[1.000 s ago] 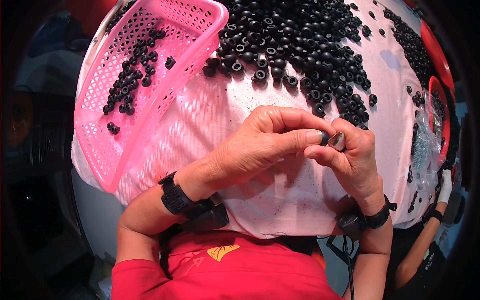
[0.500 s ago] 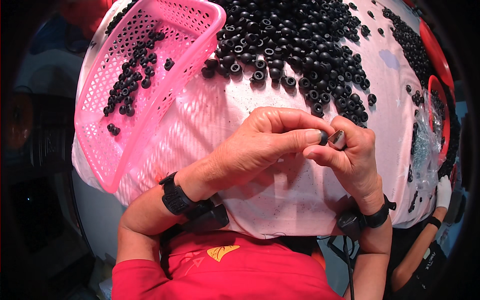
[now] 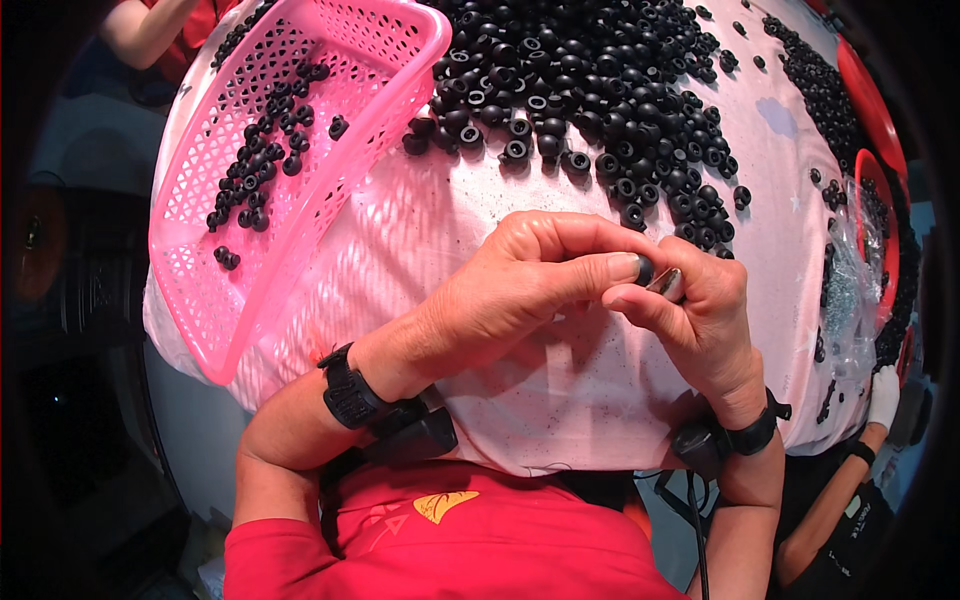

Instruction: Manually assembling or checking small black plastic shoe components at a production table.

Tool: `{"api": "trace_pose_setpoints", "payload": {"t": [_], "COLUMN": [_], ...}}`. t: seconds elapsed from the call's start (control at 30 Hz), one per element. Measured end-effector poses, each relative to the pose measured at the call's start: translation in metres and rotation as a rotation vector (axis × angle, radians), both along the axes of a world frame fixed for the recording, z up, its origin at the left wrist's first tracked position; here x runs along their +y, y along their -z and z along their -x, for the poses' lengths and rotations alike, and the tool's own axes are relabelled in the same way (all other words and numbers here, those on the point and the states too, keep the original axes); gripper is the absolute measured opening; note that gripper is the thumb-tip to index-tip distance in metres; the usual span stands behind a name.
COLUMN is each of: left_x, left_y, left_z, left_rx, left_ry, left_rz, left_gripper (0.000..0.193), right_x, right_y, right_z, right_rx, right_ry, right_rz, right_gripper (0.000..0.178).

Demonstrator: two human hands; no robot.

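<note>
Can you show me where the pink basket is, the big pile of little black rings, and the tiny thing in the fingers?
pink basket (image 3: 395, 95), head view, right wall.
pile of black rings (image 3: 580, 80), head view, middle.
small metal piece (image 3: 667, 283), head view, shiny end between fingertips.

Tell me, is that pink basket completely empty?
No, the pink basket holds a scatter of small black rings along its mesh floor, though far fewer than the heap of black rings beside it.
</note>
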State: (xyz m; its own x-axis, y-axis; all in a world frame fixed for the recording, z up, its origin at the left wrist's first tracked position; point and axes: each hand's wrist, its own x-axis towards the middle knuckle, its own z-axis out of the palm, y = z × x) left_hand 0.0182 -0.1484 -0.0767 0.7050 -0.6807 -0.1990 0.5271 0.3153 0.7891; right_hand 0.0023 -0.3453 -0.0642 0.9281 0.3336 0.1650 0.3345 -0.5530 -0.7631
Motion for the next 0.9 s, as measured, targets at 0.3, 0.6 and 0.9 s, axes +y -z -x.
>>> {"api": "trace_pose_setpoints", "payload": {"t": [0.3,0.6,0.9], "left_x": [-0.003,0.000,-0.001], "left_y": [0.002,-0.005,-0.003], "left_z": [0.002,0.000,0.001], "left_rx": [0.045,0.188,0.294], "left_ry": [-0.108,-0.072,-0.054], "left_rz": [0.008,0.065,0.151], "left_gripper": [0.032,0.027,0.029], "right_x": [-0.003,-0.005,-0.006], "right_y": [-0.002,-0.005,-0.006], "right_z": [0.002,0.001,0.001], "right_rx": [-0.254,-0.214,-0.204], "right_ry": [0.043,-0.024,-0.055], "right_rz": [-0.130,-0.191,-0.202], "right_gripper": [0.031,0.032,0.034]}}
